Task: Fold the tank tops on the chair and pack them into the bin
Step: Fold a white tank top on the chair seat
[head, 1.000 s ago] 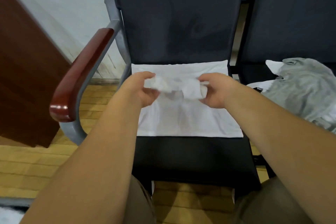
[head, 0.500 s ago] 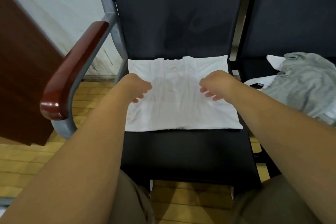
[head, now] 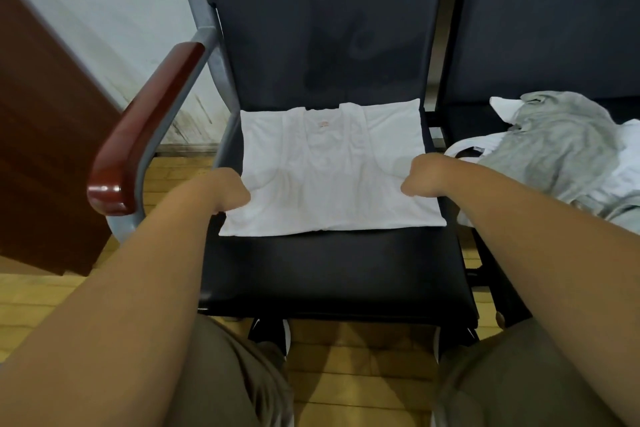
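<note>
Both grips, left hand [head: 232, 191] and right hand [head: 420, 176], clench opposite sides of the white tank top [head: 329, 191], neck label [head: 324, 124] unreadable.

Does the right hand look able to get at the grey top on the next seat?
Probably yes: the grey top lies just beside the right hand with nothing blocking, though that hand seems to grip the white tank top and must let go first.

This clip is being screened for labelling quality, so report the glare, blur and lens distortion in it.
Head view: a small glare spot sits on the near end of the glossy armrest. The white tank top is bright, with faint folds and an unreadable label. A faint shadow lies beside the right hand. Wide-angle stretch makes the forearms loom and the chair post lean. The whole frame is slightly soft.
</note>
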`<state>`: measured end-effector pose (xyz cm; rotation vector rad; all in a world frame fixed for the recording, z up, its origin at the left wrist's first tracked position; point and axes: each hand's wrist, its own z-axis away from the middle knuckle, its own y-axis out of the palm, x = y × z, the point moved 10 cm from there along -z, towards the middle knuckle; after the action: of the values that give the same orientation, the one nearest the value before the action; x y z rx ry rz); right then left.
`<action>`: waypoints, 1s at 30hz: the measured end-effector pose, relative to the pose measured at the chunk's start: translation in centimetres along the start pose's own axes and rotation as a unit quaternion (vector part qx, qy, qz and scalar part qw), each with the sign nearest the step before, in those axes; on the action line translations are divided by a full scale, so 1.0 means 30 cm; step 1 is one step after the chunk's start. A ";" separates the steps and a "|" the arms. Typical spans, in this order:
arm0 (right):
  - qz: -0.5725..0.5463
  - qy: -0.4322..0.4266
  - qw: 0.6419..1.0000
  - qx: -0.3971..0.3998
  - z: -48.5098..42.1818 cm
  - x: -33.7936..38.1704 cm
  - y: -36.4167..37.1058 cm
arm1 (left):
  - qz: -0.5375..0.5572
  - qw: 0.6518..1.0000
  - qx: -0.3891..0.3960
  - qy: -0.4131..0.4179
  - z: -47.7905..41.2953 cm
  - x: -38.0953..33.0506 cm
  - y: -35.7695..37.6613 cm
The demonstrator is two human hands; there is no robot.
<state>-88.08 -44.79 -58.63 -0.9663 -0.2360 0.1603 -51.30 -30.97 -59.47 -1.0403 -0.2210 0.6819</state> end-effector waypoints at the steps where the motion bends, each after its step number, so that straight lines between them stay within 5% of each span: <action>1: -0.017 -0.001 1.000 -0.006 0.005 -0.001 -0.012 | 0.044 0.999 -0.008 -0.016 0.002 0.008 -0.014; 5: -0.064 0.029 0.997 -0.027 0.038 -0.024 -0.058 | 0.122 0.989 -0.043 -0.068 0.019 0.061 -0.043; 10: -0.077 0.079 0.993 0.040 0.092 -0.072 0.007 | 0.159 0.972 0.095 -0.142 0.086 0.123 0.067; 17: -0.098 0.108 0.985 0.097 0.149 -0.109 0.133 | 0.090 0.980 0.124 -0.124 0.145 0.113 0.105; 30: -0.180 0.122 0.971 0.100 0.309 -0.152 0.208 | 0.210 0.960 0.127 -0.135 0.288 0.234 0.143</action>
<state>-95.17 -35.01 -59.32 -0.7203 -0.1613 -0.2632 -51.75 -19.05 -59.76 -0.7484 -0.1432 1.2095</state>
